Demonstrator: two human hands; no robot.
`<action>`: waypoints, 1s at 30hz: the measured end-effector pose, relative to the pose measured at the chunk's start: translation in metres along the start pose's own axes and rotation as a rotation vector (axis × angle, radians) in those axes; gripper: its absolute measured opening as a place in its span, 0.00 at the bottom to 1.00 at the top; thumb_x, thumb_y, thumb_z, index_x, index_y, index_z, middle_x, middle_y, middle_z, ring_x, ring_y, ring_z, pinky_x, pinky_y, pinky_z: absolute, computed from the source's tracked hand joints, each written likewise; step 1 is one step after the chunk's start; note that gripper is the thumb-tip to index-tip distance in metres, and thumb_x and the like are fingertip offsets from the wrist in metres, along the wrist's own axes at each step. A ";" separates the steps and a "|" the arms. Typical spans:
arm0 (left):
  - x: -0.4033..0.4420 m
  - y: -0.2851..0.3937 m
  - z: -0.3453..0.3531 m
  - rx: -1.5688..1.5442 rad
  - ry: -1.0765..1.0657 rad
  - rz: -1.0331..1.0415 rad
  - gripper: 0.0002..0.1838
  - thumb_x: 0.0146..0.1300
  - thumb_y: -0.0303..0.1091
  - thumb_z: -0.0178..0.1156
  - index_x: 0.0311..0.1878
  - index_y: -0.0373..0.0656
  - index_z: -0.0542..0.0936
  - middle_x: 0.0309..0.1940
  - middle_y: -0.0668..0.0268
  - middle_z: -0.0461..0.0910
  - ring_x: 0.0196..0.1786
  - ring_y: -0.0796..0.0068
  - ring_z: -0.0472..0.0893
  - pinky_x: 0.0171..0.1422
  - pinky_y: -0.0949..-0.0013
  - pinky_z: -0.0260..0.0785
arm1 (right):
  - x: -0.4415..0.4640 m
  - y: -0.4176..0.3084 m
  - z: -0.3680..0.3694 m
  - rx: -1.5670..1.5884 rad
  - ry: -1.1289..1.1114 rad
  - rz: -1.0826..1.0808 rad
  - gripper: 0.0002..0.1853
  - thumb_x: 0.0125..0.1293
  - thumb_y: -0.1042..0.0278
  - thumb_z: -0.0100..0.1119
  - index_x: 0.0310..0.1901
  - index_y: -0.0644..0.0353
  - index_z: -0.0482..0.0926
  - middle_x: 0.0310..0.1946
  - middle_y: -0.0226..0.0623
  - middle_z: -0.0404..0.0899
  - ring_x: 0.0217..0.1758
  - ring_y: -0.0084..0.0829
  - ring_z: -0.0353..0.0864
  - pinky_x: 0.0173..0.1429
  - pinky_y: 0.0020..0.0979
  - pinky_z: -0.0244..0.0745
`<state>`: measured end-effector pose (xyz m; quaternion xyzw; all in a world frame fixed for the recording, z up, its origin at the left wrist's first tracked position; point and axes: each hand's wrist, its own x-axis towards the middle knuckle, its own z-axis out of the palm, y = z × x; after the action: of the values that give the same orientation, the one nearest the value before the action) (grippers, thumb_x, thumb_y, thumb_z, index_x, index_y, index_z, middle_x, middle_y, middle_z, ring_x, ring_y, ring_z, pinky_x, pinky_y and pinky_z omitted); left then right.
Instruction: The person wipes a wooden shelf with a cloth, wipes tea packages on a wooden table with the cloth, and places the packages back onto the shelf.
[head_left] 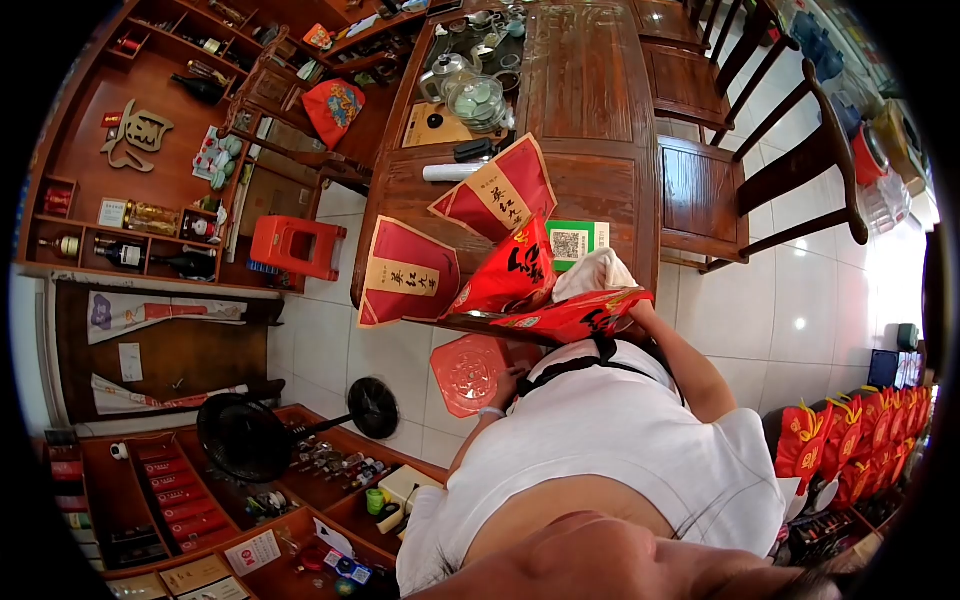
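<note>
My right hand (640,313) is at the right end of a shiny red bag with black lettering (585,316), closed on its edge. Right behind that bag, a crumpled white cloth (600,275) lies on the table. Low by my waist, my left hand (512,384) is in shadow beside a red plastic stool (468,375); its fingers are too dark to make out. Another red bag with black lettering (510,270) leans on the table edge. Two dark red paper packs with tan labels, one at the left (408,272) and one farther back (500,190), stand near it.
The wooden table (590,95) carries a green QR code card (575,245), a white roll (450,173) and a glass tea set (476,103). Wooden chairs (700,190) line its right side. A red stool (295,247) and a black fan (245,437) stand left.
</note>
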<state>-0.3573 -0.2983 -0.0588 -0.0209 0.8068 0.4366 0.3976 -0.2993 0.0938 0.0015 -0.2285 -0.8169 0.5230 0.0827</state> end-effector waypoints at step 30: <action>-0.029 0.203 -0.043 -0.499 0.176 0.198 0.21 0.53 0.28 0.59 0.49 0.31 0.68 0.33 0.62 0.77 0.30 0.76 0.77 0.32 0.78 0.69 | 0.004 0.017 0.007 0.014 0.039 0.019 0.11 0.48 0.63 0.53 0.24 0.63 0.78 0.20 0.49 0.76 0.26 0.41 0.79 0.31 0.37 0.71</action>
<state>-0.4412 -0.2126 0.1132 -0.0773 0.7040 0.6548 0.2639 -0.3005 0.0960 -0.0166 -0.2456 -0.8093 0.5250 0.0951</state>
